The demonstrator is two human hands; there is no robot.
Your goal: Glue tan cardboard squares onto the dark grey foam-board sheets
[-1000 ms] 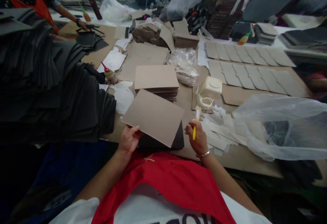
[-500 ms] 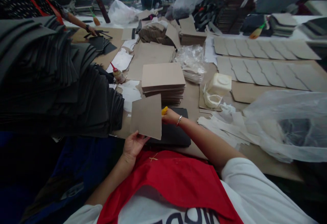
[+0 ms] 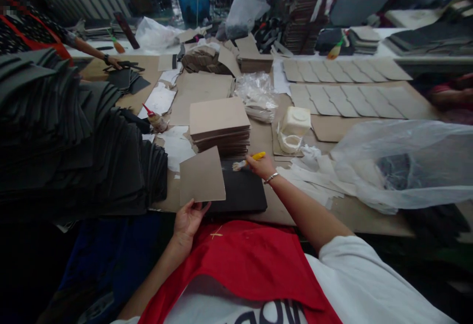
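Note:
My left hand (image 3: 190, 220) grips a grey-brown cardboard sheet (image 3: 202, 175) by its lower edge and holds it tilted up. In my right hand (image 3: 261, 166) is a brush with a yellow handle (image 3: 259, 155), its pale bristles pointing left over a black sheet (image 3: 242, 191). The black sheet lies flat on top of a low stack in front of my apron, partly covered by the raised cardboard. Just behind it stands a thick stack of cardboard sheets (image 3: 219, 117).
Piles of dark grey sheets (image 3: 74, 166) rise on the left, near a red-tipped bottle (image 3: 157, 121). A cream plastic container (image 3: 295, 122) and a clear plastic bag (image 3: 414, 161) sit right. Overlapping card pieces (image 3: 347, 100) lie beyond. Another person's hand (image 3: 114, 62) touches black strips far left.
My right hand and the brush have come out from behind the cardboard to the right, so the bristles now show. More of the black sheet is visible. The camera view has shifted.

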